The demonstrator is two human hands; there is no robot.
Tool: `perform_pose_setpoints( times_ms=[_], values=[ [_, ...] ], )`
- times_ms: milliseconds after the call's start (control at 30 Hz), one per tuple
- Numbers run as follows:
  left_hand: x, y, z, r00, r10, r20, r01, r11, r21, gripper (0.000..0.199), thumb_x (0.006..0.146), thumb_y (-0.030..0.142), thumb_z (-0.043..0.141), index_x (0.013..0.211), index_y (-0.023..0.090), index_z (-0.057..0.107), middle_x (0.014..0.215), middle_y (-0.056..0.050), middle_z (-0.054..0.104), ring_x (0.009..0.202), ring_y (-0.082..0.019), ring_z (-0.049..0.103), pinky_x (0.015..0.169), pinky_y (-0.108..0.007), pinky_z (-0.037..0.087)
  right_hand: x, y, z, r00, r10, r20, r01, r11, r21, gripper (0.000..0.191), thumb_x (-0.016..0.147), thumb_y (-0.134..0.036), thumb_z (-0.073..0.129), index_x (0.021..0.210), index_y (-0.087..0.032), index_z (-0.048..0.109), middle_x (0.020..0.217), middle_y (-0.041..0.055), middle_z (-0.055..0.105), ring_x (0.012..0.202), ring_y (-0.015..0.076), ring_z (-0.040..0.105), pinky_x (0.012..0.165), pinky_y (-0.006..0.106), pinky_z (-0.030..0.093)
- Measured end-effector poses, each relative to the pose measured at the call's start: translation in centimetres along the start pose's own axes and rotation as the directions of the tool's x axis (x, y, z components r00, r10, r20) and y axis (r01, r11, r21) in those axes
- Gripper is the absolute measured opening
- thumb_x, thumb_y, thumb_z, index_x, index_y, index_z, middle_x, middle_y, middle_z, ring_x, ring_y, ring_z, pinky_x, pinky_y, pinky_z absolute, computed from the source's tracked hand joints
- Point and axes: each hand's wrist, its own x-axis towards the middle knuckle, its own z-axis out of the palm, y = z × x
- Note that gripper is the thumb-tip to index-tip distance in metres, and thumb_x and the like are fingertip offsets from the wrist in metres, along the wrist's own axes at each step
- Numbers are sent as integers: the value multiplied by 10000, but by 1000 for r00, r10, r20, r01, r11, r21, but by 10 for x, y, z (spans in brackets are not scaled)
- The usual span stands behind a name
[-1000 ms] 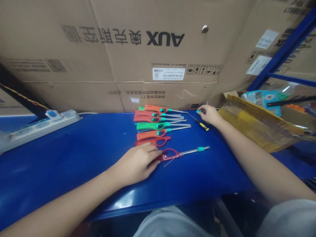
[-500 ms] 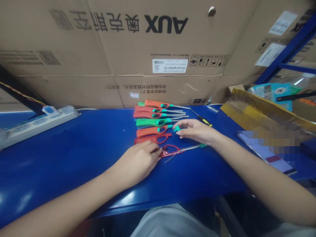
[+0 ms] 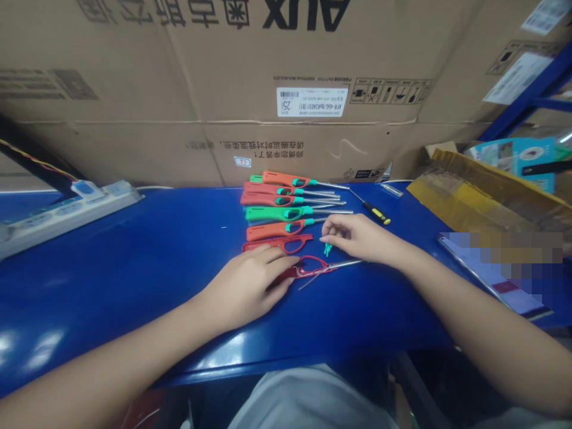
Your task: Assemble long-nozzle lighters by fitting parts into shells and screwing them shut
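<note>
My left hand (image 3: 252, 283) is closed on the handle end of an opened red long-nosed lighter (image 3: 308, 269), whose thin wires and metal tube (image 3: 346, 263) show. Between the fingertips of my right hand (image 3: 361, 238) is a small teal plastic trigger (image 3: 328, 249), held just above the lighter's tube. Behind my left fingers lies a loose red shell half (image 3: 297, 243). Beyond it, assembled lighters rest in a row, among them an orange lighter (image 3: 270, 230), a green lighter (image 3: 272, 213) and a red lighter (image 3: 263, 199), with tubes pointing right.
A black-and-yellow screwdriver (image 3: 376, 213) lies right of the row. At left is a white power strip (image 3: 71, 214). A phone (image 3: 487, 277) and a taped carton (image 3: 465, 190) are on the right. A large cardboard box (image 3: 214, 77) stands behind the blue table (image 3: 147, 256).
The view has shifted slightly. My right hand has turned the teal trigger, whose prongs now point down. My left hand remains on the opened lighter, its fingers further over the handle.
</note>
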Motion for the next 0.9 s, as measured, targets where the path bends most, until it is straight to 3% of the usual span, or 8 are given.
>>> perform_pose_setpoints(
  times_ms=[100,233,433,667,800,900],
  values=[
    [0,-1,1,1000,-7,-15,7,1000,-11,324,1016,279,511,1312,221,627,1232,-75,706,1118,-249,671,944,-408,574,-2,-2,-2,996,-79,49,80,996,-36,118,908,-295,635,870,-184,622,725,-6,640,641,118,588,641,252,467],
    [0,-4,2,1000,-6,-11,6,1000,-7,319,1017,297,518,1306,221,632,1218,-78,708,1126,-256,667,947,-410,571,-1,-2,-1,997,-76,22,75,996,43,98,924,-279,625,917,-182,609,786,2,652,645,118,621,625,244,483],
    [0,-3,1,1000,0,-12,0,1000,-11,317,1018,312,524,1301,222,634,1208,-73,708,1127,-252,665,956,-413,566,-3,1,-6,963,-237,131,255,956,-148,143,930,-323,641,982,-190,648,918,41,677,798,156,589,731,282,469],
    [0,-4,1,1000,-2,-2,2,1000,-20,311,1019,316,521,1290,218,638,1201,-74,709,1123,-247,663,954,-400,563,-8,6,-16,966,-170,194,213,950,-228,183,852,-224,658,1027,-188,615,1001,54,645,866,177,584,791,301,476],
    [0,-5,3,1000,-9,28,10,999,-32,306,1024,302,514,1295,225,634,1203,-69,704,1131,-246,654,977,-405,551,-6,13,-21,949,-188,252,251,937,-245,93,905,-260,623,940,-179,650,983,73,641,866,187,596,804,317,470],
    [0,-5,4,999,-6,47,8,999,-40,302,1026,273,510,1298,225,630,1217,-77,689,1142,-249,641,988,-412,543,-5,11,-19,949,-209,236,260,943,-209,148,963,-275,570,897,-178,661,926,62,654,814,169,595,757,293,458]
  ],
)
